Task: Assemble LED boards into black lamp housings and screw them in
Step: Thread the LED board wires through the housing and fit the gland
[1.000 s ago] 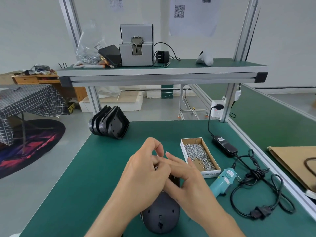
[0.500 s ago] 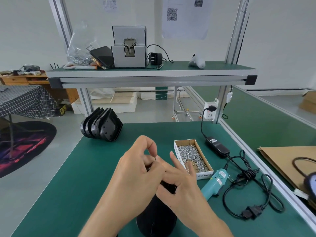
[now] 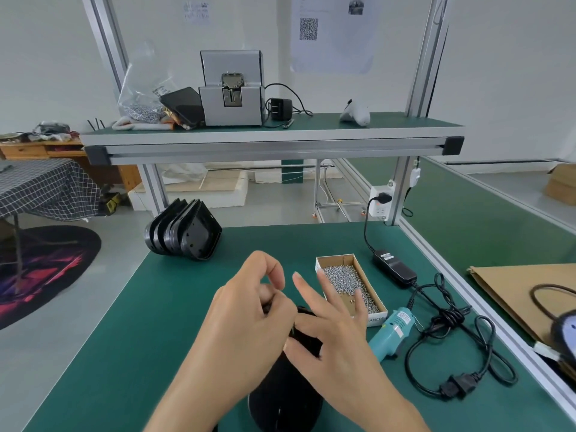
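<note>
1. While both hands meet over a black lamp housing [image 3: 285, 403] near the front edge of the green table [image 3: 124, 338], the left hand [image 3: 246, 325] curls its fingers onto the housing's upper end; whether it truly grips cannot be told.
2. The right hand [image 3: 330, 335] has its thumb on the housing and its other fingers spread out straight.
3. A cardboard box of screws [image 3: 349, 283] sits just right of the hands.
4. A teal electric screwdriver [image 3: 391, 333] lies beside the box's near end, its black cable [image 3: 452, 347] coiled toward the right edge.
5. A stack of black housings [image 3: 184, 233] stands at the back left corner.
</note>
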Available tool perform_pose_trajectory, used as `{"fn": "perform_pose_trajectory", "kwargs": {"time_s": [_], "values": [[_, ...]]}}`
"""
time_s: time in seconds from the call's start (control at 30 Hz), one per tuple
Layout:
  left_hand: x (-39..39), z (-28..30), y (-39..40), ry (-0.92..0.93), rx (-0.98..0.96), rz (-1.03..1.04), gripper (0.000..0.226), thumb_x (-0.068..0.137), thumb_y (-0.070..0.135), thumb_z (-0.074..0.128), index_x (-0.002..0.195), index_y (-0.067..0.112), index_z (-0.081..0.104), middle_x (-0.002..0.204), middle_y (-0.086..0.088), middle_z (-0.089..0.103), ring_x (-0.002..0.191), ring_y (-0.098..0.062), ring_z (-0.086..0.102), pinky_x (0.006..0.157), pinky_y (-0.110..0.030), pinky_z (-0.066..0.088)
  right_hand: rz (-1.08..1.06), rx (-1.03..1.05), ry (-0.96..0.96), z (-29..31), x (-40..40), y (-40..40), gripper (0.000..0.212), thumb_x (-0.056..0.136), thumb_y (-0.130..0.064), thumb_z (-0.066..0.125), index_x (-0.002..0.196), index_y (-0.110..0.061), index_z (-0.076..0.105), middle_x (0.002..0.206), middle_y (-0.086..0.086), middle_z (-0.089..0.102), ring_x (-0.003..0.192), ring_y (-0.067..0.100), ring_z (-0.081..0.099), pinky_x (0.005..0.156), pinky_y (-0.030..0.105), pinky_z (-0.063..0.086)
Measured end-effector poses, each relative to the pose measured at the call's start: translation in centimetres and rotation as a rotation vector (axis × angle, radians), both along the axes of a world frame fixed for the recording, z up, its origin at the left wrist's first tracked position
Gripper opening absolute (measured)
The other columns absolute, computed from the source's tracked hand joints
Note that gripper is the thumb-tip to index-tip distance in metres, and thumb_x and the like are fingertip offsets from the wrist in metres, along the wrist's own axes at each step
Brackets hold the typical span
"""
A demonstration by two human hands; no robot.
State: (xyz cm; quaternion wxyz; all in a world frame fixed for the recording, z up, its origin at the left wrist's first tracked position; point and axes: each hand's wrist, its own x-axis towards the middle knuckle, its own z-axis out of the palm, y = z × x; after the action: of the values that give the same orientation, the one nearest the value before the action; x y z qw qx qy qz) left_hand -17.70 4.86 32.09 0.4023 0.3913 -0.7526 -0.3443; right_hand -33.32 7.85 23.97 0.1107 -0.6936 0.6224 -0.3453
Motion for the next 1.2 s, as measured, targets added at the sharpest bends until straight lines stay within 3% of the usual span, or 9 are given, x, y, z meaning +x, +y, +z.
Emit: {"fn": "perform_pose_trajectory", "kwargs": {"time_s": [0.2, 0.27, 0.37, 0.47, 0.67, 0.73, 0.83, 1.03, 1.2], "values": [[0.7, 0.3, -0.1, 0.002, -0.033, 0.008, 0.029, 0.091, 0.007, 0.048, 0.085, 0.036, 0.046, 0.049, 0.004, 0.038, 0.043, -0.011, 0.024, 0.039, -0.018, 0.027, 0.086, 0.084, -0.119, 1.6, 0.1, 0.2, 0.012, 0.091, -0.066, 0.059, 0.086, -0.076, 0.06, 0.156, -0.047, 0.026, 0.153, -0.015, -0.001, 0.124, 0.052, -0.019], [0.7, 0.6, 0.2, 0.043, -0.006, -0.01, 0.03, 0.092, 0.006, 0.049, 0.084, 0.035, 0.047, 0.049, 0.004, 0.037, 0.042, -0.01, 0.023, 0.039, -0.017, 0.026, 0.074, 0.087, -0.086, 1.9, 0.1, 0.2, 0.032, 0.094, -0.055, 0.068, 0.074, -0.078, 0.056, 0.156, -0.043, 0.032, 0.153, -0.014, -0.001, 0.123, 0.052, -0.019], [0.8, 0.9, 0.3, 0.111, 0.024, -0.021, 0.033, 0.093, 0.003, 0.049, 0.083, 0.035, 0.048, 0.049, 0.005, 0.036, 0.042, -0.01, 0.022, 0.039, -0.018, 0.027, 0.058, 0.086, -0.07, 2.2, 0.4, 0.1, 0.029, 0.095, -0.052, 0.069, 0.085, -0.077, 0.06, 0.155, -0.045, 0.031, 0.152, -0.015, -0.006, 0.122, 0.049, -0.022], [0.8, 1.0, 0.4, 0.155, 0.039, -0.025, 0.035, 0.092, 0.001, 0.049, 0.083, 0.035, 0.049, 0.049, 0.004, 0.037, 0.041, -0.01, 0.022, 0.038, -0.019, 0.027, 0.052, 0.07, -0.062, 2.0, 0.2, 0.1, 0.042, 0.095, -0.049, 0.07, 0.072, -0.08, 0.053, 0.151, -0.05, 0.024, 0.151, -0.016, -0.012, 0.121, 0.045, -0.026], [0.4, 0.5, 0.8, 0.147, 0.028, -0.069, 0.024, 0.083, 0.012, 0.049, 0.084, 0.036, 0.048, 0.05, 0.001, 0.042, 0.043, -0.013, 0.025, 0.04, -0.023, 0.027, 0.003, 0.06, -0.095, 0.8, -0.1, 0.6, 0.015, 0.09, -0.058, 0.062, 0.099, -0.059, 0.074, 0.15, -0.053, 0.021, 0.151, -0.015, -0.012, 0.119, 0.037, -0.029], [0.3, 0.6, 1.0, 0.153, 0.027, -0.076, 0.022, 0.079, 0.014, 0.047, 0.084, 0.036, 0.047, 0.049, 0.002, 0.042, 0.043, -0.013, 0.025, 0.04, -0.022, 0.027, -0.021, -0.017, -0.095, 0.1, -0.1, 0.6, 0.037, 0.084, -0.068, 0.048, 0.102, -0.052, 0.076, 0.148, -0.054, 0.023, 0.151, -0.016, -0.01, 0.118, 0.035, -0.03], [0.1, 0.7, 1.2, 0.158, 0.028, -0.083, 0.019, 0.078, 0.016, 0.047, 0.084, 0.034, 0.047, 0.049, 0.005, 0.042, 0.043, -0.014, 0.024, 0.04, -0.022, 0.026, -0.028, -0.02, -0.098, -0.2, 0.1, 0.6, 0.031, 0.081, -0.071, 0.04, 0.096, -0.068, 0.067, 0.146, -0.058, 0.022, 0.152, -0.016, -0.008, 0.12, 0.039, -0.028], [0.1, 0.5, 1.4, 0.15, 0.042, -0.079, 0.024, 0.082, 0.011, 0.049, 0.085, 0.034, 0.047, 0.05, 0.005, 0.043, 0.045, -0.014, 0.025, 0.04, -0.023, 0.027, -0.043, 0.037, -0.111, -0.6, 0.2, 0.7, 0.022, 0.079, -0.072, 0.04, 0.089, -0.085, 0.055, 0.143, -0.063, 0.017, 0.151, -0.017, -0.008, 0.12, 0.039, -0.029], [0.4, 0.7, 0.5, 0.118, 0.042, -0.067, 0.03, 0.093, 0.007, 0.05, 0.083, 0.035, 0.047, 0.047, 0.008, 0.039, 0.039, -0.011, 0.025, 0.038, -0.019, 0.027, -0.015, 0.131, -0.126, 0.7, -0.4, 1.1, 0.016, 0.092, -0.058, 0.063, 0.106, -0.066, 0.062, 0.139, -0.059, 0.029, 0.146, -0.024, 0.008, 0.126, 0.041, -0.017]]}}
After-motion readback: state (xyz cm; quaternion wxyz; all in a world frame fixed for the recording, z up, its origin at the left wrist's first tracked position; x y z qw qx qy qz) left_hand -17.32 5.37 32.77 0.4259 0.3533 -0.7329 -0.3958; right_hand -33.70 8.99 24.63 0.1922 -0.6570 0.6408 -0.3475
